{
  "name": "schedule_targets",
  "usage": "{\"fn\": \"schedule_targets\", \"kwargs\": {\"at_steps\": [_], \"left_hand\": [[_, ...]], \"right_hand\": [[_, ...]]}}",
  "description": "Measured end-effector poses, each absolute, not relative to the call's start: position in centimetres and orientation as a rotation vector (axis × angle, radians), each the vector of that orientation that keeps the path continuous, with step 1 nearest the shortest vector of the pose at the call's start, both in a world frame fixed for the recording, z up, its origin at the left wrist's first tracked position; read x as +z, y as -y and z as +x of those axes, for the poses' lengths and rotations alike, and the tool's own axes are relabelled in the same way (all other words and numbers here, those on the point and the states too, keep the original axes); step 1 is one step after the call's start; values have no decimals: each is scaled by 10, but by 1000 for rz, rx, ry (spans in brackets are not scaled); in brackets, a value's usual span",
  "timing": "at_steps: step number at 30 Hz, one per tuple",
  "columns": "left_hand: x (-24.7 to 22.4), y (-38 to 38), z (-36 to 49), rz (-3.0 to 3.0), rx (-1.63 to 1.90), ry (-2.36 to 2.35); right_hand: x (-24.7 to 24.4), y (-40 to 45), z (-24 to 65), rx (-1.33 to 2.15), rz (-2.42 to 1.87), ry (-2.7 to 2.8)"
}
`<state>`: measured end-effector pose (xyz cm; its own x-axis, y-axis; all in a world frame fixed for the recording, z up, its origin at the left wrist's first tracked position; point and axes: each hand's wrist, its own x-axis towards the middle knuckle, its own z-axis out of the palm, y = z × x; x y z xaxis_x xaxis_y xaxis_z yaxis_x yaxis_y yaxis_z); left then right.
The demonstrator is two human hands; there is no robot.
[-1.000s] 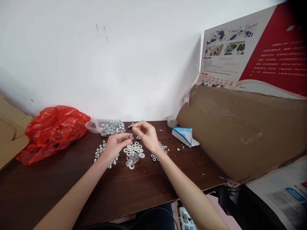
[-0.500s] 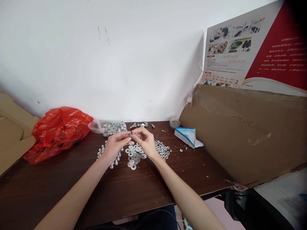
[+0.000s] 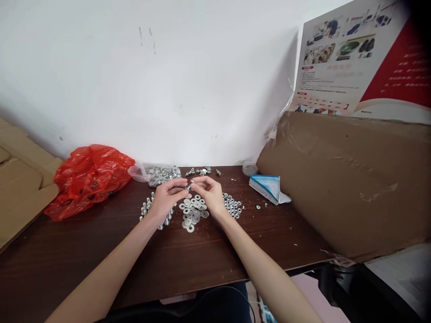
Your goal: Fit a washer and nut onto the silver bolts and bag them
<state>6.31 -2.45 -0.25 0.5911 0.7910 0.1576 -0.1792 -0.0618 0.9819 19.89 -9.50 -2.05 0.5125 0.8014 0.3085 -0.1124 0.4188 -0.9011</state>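
My left hand (image 3: 165, 197) and my right hand (image 3: 209, 194) meet above the metal parts, fingertips close together. Between them is a small metal bolt (image 3: 189, 187), its lower end pinched by my left hand. My right fingertips are closed at its upper end; any nut or washer there is too small to make out. Several flat washers (image 3: 191, 228) lie below and between the hands. Standing bolts (image 3: 160, 227) are partly hidden by my left hand, and a pile of nuts (image 3: 234, 209) sits right of my right wrist.
Behind the hands are a clear container of small parts (image 3: 164, 174) and several bolt assemblies (image 3: 204, 172). A red plastic bag (image 3: 92, 179) lies left, a blue-and-white packet (image 3: 266, 186) right. Cardboard (image 3: 346, 179) borders the right side; a round clear lid (image 3: 249, 169) is near the wall.
The view has shifted slightly, so the scene sits a little higher and to the right. The bolt between my fingertips now shows more clearly, tilted.
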Motion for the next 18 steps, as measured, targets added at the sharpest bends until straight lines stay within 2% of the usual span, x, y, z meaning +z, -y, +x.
{"fn": "schedule_targets", "kwargs": {"at_steps": [9, 18], "left_hand": [[-3, 25, 63, 1566, 815, -533], [-7, 20, 64, 1858, 939, -399]], "right_hand": [[-21, 95, 198, 753, -911, 770], [-18, 95, 198, 864, -821, 653]]}}
